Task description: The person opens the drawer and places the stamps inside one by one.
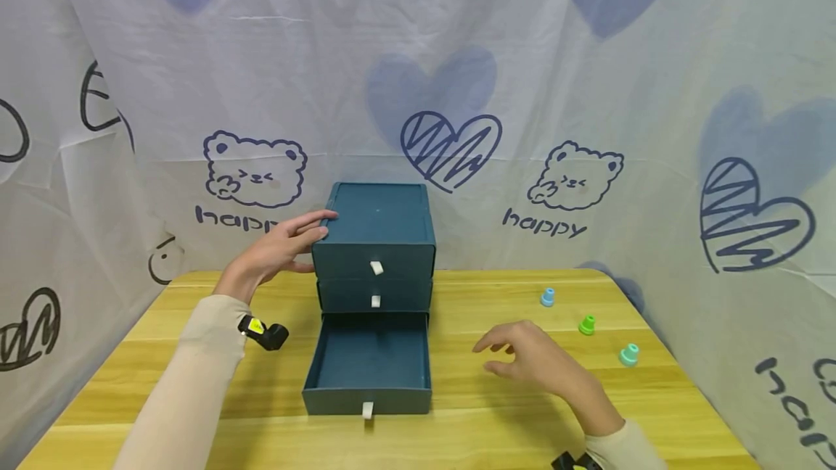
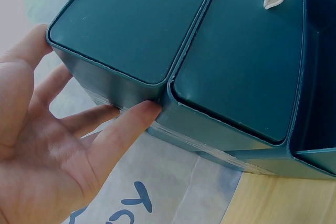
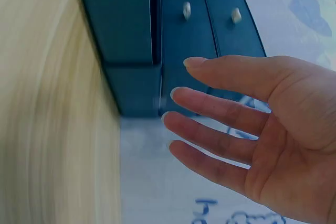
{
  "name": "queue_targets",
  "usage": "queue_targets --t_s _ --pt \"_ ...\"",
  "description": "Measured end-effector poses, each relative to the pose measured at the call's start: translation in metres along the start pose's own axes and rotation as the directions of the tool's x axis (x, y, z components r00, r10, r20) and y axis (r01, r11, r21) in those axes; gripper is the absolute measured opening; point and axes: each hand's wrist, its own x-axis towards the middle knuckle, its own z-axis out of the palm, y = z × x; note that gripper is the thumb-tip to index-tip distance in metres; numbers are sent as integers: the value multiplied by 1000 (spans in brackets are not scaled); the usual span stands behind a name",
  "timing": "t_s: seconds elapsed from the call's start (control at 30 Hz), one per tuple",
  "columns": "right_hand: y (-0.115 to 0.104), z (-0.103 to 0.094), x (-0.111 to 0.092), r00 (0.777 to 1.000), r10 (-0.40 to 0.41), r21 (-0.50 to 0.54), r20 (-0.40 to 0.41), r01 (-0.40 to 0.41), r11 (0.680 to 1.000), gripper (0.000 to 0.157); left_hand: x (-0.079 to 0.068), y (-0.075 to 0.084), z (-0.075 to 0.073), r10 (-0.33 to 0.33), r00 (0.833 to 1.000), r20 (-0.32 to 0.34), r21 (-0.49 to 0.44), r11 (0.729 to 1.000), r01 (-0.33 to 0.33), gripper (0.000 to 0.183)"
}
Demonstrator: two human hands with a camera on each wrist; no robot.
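Observation:
A dark blue-green drawer unit [image 1: 380,212] of three stacked drawers stands on the wooden table. Its bottom drawer [image 1: 369,401] is pulled out and holds nothing; the two upper drawers are closed. Each drawer front has a small white pull tab [image 1: 376,267]. My left hand [image 1: 277,249] rests against the unit's upper left side, digits spread along its top edge and side wall [image 2: 105,80]. To the right of the pulled-out drawer, my right hand [image 1: 532,357] hovers over the table, fingers loosely bent and holding nothing. In the right wrist view its palm [image 3: 294,145] faces the unit.
Three small stepped pieces lie in a slanting row at the table's right: a blue one [image 1: 547,297], a green one [image 1: 587,325] and a mint one [image 1: 630,355]. A printed white curtain [image 1: 353,35] hangs behind the table [image 1: 483,412] and along its sides.

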Motion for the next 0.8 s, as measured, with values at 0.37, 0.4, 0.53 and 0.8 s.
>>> queue_targets --t_s 0.37,0.4,0.53,0.8 --pt "49 -23 -34 993 112 -27 -39 -113 993 22 -1 -2 0 8 1000 -1 6 1000 -8 61" --pt "53 -25 -37 991 124 -30 -43 -125 992 23 -1 -2 -1 8 1000 -1 9 1000 -8 61" --pt "65 -34 -50 983 173 -44 -67 -176 983 25 -1 -3 -1 9 1000 0 14 1000 -9 61" --pt "96 -51 -70 966 183 -139 -182 -210 968 25 0 -4 -1 -2 1000 -1 24 1000 2 61"
